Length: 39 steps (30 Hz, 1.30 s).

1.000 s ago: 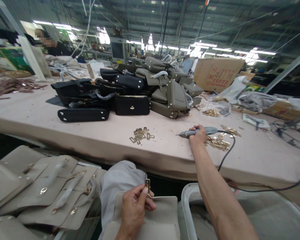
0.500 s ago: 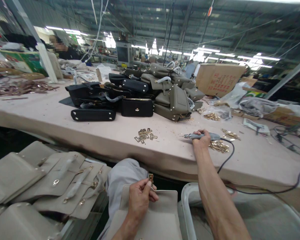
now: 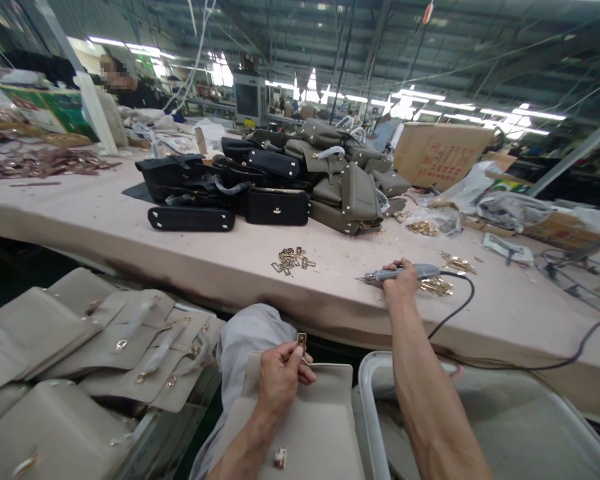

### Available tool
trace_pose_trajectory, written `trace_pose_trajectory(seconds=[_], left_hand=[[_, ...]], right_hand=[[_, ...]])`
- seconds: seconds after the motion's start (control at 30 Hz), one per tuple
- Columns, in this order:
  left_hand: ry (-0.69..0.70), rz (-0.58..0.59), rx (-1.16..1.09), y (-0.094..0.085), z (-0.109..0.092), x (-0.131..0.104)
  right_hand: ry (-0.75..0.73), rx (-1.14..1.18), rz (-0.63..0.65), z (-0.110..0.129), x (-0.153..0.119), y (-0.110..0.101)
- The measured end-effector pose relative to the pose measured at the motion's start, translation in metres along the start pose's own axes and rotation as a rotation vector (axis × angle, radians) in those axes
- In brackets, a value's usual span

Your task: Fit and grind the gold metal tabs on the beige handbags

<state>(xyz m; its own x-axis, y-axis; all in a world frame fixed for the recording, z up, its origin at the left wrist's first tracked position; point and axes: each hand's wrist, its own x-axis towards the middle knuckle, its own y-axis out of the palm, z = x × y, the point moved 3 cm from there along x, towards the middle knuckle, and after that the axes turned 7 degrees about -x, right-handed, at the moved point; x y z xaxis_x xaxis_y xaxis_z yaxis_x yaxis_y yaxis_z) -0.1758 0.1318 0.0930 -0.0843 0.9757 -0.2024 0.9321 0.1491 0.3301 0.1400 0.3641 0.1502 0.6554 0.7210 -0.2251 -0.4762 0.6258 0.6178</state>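
Between thumb and fingers, my left hand point(image 3: 281, 375) pinches a small gold metal plate point(image 3: 302, 343), held upright above the flap of a beige bag point(image 3: 325, 407) on my lap. A gold fitting point(image 3: 280, 457) sits on the bag's front. On the table, my right hand point(image 3: 401, 279) is wrapped round a grey electric screwdriver point(image 3: 420, 271), its tip pointing left. Gold pieces point(image 3: 437, 287) lie just beside that hand. A small pile of gold frames point(image 3: 291, 260) rests on the table left of the screwdriver tip.
Black bags point(image 3: 276, 206) and olive bags point(image 3: 355, 197) are heaped at mid-table. Beige bags point(image 3: 115, 340) are stacked at lower left. A white-rimmed bin point(image 3: 367, 393) stands at lower right. The screwdriver's cable point(image 3: 545, 367) trails right. A person point(image 3: 130, 87) is at far left.
The view has tilted slightly down, so more of the bag on my lap shows, including its gold fitting. Both hands keep their holds; the screwdriver has shifted slightly left.
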Motion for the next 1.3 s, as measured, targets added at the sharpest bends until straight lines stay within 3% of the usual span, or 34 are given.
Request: trace_pose_trajectory(seconds=[0.43, 0.97, 1.3], left_hand=[[0.018, 0.002, -0.002, -0.003, 0.007, 0.002], [0.022, -0.003, 0.003, -0.005, 0.006, -0.001], [0.015, 0.004, -0.017, -0.006, 0.007, 0.001]], right_hand=[[0.022, -0.017, -0.099, 0.002, 0.002, 0.002], [0.071, -0.124, -0.386, 0.0, 0.018, 0.006], [0.04, -0.189, -0.437, -0.002, 0.027, 0.006]])
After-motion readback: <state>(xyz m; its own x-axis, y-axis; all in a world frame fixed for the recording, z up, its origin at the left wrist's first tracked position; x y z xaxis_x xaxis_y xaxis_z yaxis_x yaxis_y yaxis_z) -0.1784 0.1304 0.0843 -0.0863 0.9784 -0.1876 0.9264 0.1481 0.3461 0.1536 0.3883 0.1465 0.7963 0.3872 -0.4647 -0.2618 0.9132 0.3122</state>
